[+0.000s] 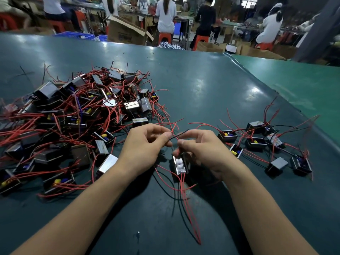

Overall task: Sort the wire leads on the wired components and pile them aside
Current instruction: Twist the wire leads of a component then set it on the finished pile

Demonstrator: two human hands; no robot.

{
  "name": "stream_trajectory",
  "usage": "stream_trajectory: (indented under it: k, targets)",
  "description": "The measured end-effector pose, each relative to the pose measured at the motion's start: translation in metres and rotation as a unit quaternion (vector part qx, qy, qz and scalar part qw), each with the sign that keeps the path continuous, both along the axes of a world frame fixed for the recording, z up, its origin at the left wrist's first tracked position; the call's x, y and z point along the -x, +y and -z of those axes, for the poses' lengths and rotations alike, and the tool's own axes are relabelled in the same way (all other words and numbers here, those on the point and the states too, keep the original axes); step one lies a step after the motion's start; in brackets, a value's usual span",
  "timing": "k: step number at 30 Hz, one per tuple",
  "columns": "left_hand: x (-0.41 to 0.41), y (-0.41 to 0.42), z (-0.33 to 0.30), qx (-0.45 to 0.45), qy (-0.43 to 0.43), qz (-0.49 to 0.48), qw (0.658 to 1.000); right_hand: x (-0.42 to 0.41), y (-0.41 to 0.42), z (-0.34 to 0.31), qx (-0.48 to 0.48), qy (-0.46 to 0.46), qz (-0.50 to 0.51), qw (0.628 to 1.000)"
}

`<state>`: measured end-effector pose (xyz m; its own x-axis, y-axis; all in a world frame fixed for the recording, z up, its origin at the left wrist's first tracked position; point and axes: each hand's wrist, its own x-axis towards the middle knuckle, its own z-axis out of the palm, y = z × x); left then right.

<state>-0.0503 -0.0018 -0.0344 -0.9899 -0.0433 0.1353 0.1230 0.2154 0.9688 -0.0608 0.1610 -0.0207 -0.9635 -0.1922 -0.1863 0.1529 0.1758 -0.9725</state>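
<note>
Our left hand (145, 144) pinches a thin black wire lead (179, 134), and our right hand (200, 150) holds the small black boxed component (180, 165) above the dark green tabletop (202, 85). A big tangled heap of components (73, 115) lies left; a small sorted group (265, 146) lies right.

Beyond the far edge of the dark green table mat (193, 85), an open cardboard box (125, 32) stands on the floor, with blue plastic crates (77, 35) to its left and seated workers (165, 13) on red stools (164, 36) to its right at distant benches.
</note>
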Motion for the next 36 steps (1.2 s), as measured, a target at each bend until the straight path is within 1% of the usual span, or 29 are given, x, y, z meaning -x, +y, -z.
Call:
stream_trajectory:
  k: [4,5,8,9,10,12,16,20,23,27,31,33,36]
  targets:
    - [0.000,-0.001,-0.001,-0.023,0.022,-0.015,0.999,-0.001,-0.001,0.000,0.013,0.006,0.013,1.000]
    - [0.000,-0.002,0.000,-0.012,0.028,-0.023,0.999,-0.001,-0.001,0.000,0.021,0.008,0.017,1.000]
    - [-0.001,-0.005,0.001,0.074,0.041,-0.035,0.996,-0.004,-0.004,-0.001,0.045,0.032,0.017,0.998]
    - [0.000,-0.004,0.001,0.085,0.037,-0.037,0.995,-0.005,-0.005,-0.001,0.047,0.043,0.013,0.998]
    - [0.000,-0.003,0.001,0.075,0.033,-0.036,0.996,-0.005,-0.005,-0.001,0.051,0.050,0.008,0.997]
    - [-0.001,-0.002,0.000,0.045,0.030,-0.021,0.998,-0.005,-0.006,-0.001,0.073,0.046,0.006,0.996]
    - [-0.001,-0.005,-0.002,0.113,0.072,0.028,0.991,-0.004,-0.005,-0.001,0.107,0.044,0.002,0.993]
    - [-0.002,-0.005,-0.002,0.111,0.070,0.037,0.991,-0.003,-0.009,-0.001,0.138,-0.002,-0.021,0.990]
    - [-0.002,-0.005,-0.003,0.102,0.070,0.035,0.992,-0.004,-0.014,-0.002,0.136,-0.019,-0.016,0.990]
    - [-0.005,-0.006,-0.008,0.096,0.071,0.074,0.990,-0.005,-0.015,0.000,0.120,0.012,-0.012,0.993]
    - [-0.004,-0.006,-0.008,0.084,0.077,0.074,0.991,-0.004,-0.015,0.000,0.128,0.016,0.003,0.992]
    - [-0.004,-0.007,-0.008,0.098,0.077,0.071,0.990,-0.003,-0.014,-0.001,0.126,0.030,0.009,0.992]
    - [-0.005,-0.007,-0.005,0.154,0.090,0.078,0.981,-0.002,-0.010,-0.002,0.121,0.050,0.020,0.991]
